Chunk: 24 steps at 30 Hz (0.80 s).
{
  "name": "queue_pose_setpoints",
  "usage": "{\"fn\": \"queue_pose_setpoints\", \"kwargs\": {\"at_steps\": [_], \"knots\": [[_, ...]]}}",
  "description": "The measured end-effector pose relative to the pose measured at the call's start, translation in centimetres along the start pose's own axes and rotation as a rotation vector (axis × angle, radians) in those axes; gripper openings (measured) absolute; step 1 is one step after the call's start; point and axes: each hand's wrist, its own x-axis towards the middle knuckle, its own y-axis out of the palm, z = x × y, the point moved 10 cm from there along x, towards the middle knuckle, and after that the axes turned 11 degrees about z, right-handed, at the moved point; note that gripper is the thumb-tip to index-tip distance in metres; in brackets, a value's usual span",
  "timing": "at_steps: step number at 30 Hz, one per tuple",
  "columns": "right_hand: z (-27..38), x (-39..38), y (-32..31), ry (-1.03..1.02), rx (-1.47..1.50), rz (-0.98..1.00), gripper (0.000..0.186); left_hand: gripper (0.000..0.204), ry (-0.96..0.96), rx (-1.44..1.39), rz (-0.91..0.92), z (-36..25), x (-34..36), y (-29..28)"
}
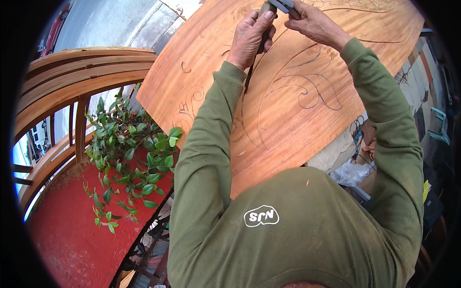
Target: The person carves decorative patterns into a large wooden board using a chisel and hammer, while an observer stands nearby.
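A large reddish wooden panel (307, 120) with drawn and carved scroll lines lies in front of me. My left hand (249, 36) is closed around a chisel (248, 81) whose dark blade points down onto the wood. Just above it, my right hand (314, 21) holds a grey metal tool (283, 5) against the chisel's handle top. Both arms wear olive green sleeves. The chisel's handle is mostly hidden inside my left fist.
To the left stand curved wooden rails (81, 77) and a leafy green plant (129, 158) over a red surface (67, 240). Tools, cables and a plastic bag (350, 173) lie below the panel's right edge. A turquoise chair (441, 127) stands at far right.
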Motion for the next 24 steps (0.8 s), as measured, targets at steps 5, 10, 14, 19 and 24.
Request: {"fn": "queue_pose_setpoints", "kwargs": {"at_steps": [5,10,14,19,24], "knots": [[0.8,-0.2,-5.6,-0.142,-0.192,-0.066,0.074,0.043,0.012,-0.042,-0.008,0.0,0.4,0.1],[0.9,-2.0,-5.9,0.035,0.289,-0.534,0.066,0.044,-0.006,-0.065,0.005,0.1,0.6,0.4],[-0.2,-0.2,2.2,0.08,-0.058,0.176,0.081,0.044,0.022,0.001,-0.007,-0.5,-0.3,-0.1],[2.4,-0.4,-6.5,0.248,0.191,-0.209,0.079,0.046,0.037,-0.034,-0.037,-0.4,-1.1,-1.2],[0.3,-1.1,-6.2,-0.015,0.348,-0.548,0.074,0.049,0.048,-0.045,-0.027,-0.7,-0.5,-0.1]]}}
